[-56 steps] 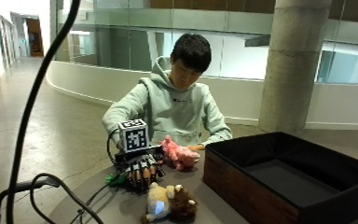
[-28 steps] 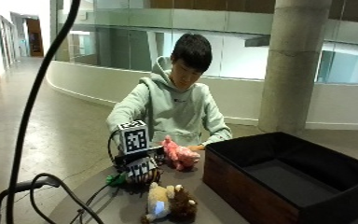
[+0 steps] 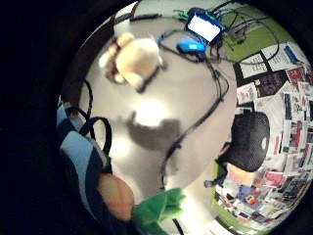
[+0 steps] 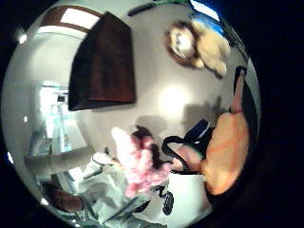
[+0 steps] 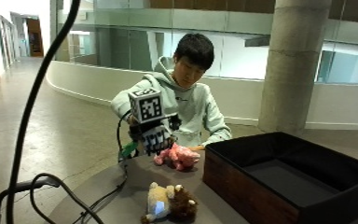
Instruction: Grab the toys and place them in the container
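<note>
Green toy (image 5: 129, 149) pinched in gloved right hand (image 5: 153, 136), fingers curled on it; hand raised off table versus half second ago. Pink plush (image 5: 178, 157) just beside hand, on table (image 5: 104, 186). Lion plush (image 5: 169, 203) below hand, nearer camera. Container (image 5: 291, 177) well off toward bare-hand side, unchanged.

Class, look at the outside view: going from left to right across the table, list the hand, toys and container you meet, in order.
Gloved right hand → brown lion toy → pink plush toy → dark container.
</note>
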A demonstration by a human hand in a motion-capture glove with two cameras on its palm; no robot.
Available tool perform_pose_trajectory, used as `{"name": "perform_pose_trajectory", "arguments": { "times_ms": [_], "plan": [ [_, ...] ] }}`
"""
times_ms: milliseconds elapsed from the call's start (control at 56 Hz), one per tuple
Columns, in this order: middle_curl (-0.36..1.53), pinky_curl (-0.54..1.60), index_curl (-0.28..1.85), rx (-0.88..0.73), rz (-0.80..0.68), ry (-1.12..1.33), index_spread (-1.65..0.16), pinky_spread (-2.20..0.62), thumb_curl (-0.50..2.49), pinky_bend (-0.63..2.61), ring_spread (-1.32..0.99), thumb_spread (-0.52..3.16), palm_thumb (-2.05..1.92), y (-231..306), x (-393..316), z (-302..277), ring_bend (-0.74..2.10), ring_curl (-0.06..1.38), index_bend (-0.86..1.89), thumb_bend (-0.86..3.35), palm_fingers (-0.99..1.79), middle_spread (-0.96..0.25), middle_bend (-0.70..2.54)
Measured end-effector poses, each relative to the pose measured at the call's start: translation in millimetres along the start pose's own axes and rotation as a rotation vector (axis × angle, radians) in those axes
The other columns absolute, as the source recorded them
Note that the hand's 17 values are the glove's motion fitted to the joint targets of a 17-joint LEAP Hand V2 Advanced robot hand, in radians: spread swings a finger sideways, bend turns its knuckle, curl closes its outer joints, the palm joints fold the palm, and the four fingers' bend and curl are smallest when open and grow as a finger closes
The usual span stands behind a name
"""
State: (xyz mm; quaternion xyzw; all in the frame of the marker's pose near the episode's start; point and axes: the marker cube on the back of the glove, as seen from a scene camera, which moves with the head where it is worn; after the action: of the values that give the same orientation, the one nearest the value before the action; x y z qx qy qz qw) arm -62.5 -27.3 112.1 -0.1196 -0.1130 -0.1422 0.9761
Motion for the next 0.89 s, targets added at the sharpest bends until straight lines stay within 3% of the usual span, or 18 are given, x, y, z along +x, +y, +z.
{"name": "perform_pose_trajectory", "arguments": {
  "times_ms": [250,411,518,661,732,768,893],
  "plan": [
    [0.9,0.57,1.01,0.222,-0.096,-0.03,-0.29,-0.4,0.87,1.13,-0.33,0.7,0.65,-28.5,-116.3,-106.8,1.35,0.66,0.78,0.04,1.11,-0.24,1.12],
    [0.92,0.58,1.06,0.299,-0.251,-0.036,-0.29,-0.4,0.93,1.13,-0.33,0.66,0.65,-77.6,-196.3,-119.1,1.36,0.66,0.81,0.02,1.09,-0.24,1.13],
    [0.93,0.59,1.09,0.221,-0.325,-0.101,-0.29,-0.4,0.95,1.15,-0.33,0.67,0.61,-98.7,-243.0,-105.2,1.37,0.66,0.77,-0.01,1.03,-0.24,1.11],
    [0.9,0.58,1.06,0.12,-0.355,-0.056,-0.27,-0.37,0.86,1.16,-0.31,0.92,0.5,-122.0,-283.9,-78.7,1.4,0.65,0.42,-0.03,0.65,-0.24,0.97],
    [0.82,0.62,1.0,0.009,-0.328,-0.043,-0.27,-0.26,0.73,1.15,-0.27,1.08,0.28,-122.4,-291.1,-67.4,1.18,0.64,0.26,-0.09,-0.19,-0.21,0.68],
    [0.75,0.57,0.92,-0.008,-0.314,-0.021,-0.28,-0.2,0.68,1.14,-0.23,1.1,0.18,-123.9,-289.5,-65.8,0.95,0.56,0.19,-0.11,-0.44,-0.17,0.53],
    [0.61,0.46,0.72,-0.019,-0.297,0.017,-0.28,-0.07,0.57,1.01,-0.14,1.16,0.04,-116.0,-275.0,-67.0,0.56,0.38,0.08,-0.06,-0.37,-0.09,0.28]
  ]
}}
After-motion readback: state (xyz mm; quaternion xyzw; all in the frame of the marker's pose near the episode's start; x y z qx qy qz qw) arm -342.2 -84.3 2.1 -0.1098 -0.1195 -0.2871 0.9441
